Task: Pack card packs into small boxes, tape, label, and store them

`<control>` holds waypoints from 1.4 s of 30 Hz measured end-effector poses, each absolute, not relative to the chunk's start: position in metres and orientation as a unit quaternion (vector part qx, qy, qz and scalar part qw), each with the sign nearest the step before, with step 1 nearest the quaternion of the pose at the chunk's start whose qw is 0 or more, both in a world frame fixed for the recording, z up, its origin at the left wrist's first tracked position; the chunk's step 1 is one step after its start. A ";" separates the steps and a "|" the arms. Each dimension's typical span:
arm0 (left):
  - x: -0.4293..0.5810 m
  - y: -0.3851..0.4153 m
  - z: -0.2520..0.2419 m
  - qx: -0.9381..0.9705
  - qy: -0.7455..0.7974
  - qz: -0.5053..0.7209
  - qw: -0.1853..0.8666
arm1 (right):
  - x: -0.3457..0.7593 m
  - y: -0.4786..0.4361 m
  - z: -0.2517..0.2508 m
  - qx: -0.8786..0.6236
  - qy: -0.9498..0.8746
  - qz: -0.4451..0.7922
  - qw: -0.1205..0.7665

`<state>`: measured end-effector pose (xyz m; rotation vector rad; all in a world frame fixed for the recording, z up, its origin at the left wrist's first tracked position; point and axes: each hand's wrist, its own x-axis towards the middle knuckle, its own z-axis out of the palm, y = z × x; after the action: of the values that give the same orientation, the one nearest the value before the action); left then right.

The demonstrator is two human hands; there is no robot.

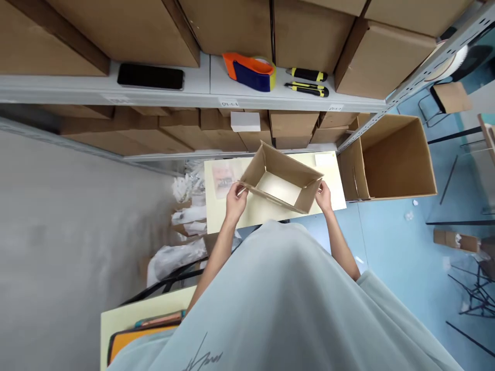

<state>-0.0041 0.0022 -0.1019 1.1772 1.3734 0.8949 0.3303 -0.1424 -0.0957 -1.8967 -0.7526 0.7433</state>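
An open cardboard box [284, 170] is held tilted over a pale yellow table [253, 216], its inside facing up and showing a lighter bottom with nothing on it. My left hand [235, 200] pinches the box's left corner. At the opposite end, my right hand [323, 197] grips the right corner between thumb and fingers. A plastic bag with a pinkish print [223, 179] lies on the table to the left of the box. Near the table's back right corner is a white paper [325, 159].
A metal shelf [193, 95] with cardboard boxes runs across the front, holding a phone [150, 77], a tape dispenser [251, 72] and two cutters [307, 82]. A large open carton [398, 159] stands right of the table. White plastic bags [178, 260] lie at the left.
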 end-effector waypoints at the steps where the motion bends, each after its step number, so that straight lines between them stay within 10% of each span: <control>1: -0.004 0.004 -0.099 0.487 0.580 0.367 0.539 | 0.326 -0.142 -0.090 -0.774 -0.302 0.300 0.468; 19: 0.020 0.072 0.031 0.823 0.421 0.208 0.318 | 0.217 -0.150 0.030 -0.926 -0.267 0.150 0.218; 30: 0.047 0.049 0.036 0.857 0.335 0.236 0.311 | 0.183 -0.195 0.066 -0.969 -0.155 0.080 0.176; 42: 0.009 0.009 0.008 0.752 0.523 0.275 0.292 | 0.257 -0.140 0.039 -0.885 -0.415 0.103 0.181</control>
<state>0.0089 0.0093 0.0078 2.0054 1.3927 0.7323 0.2566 -0.1404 0.0390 -2.5014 -1.1737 0.2922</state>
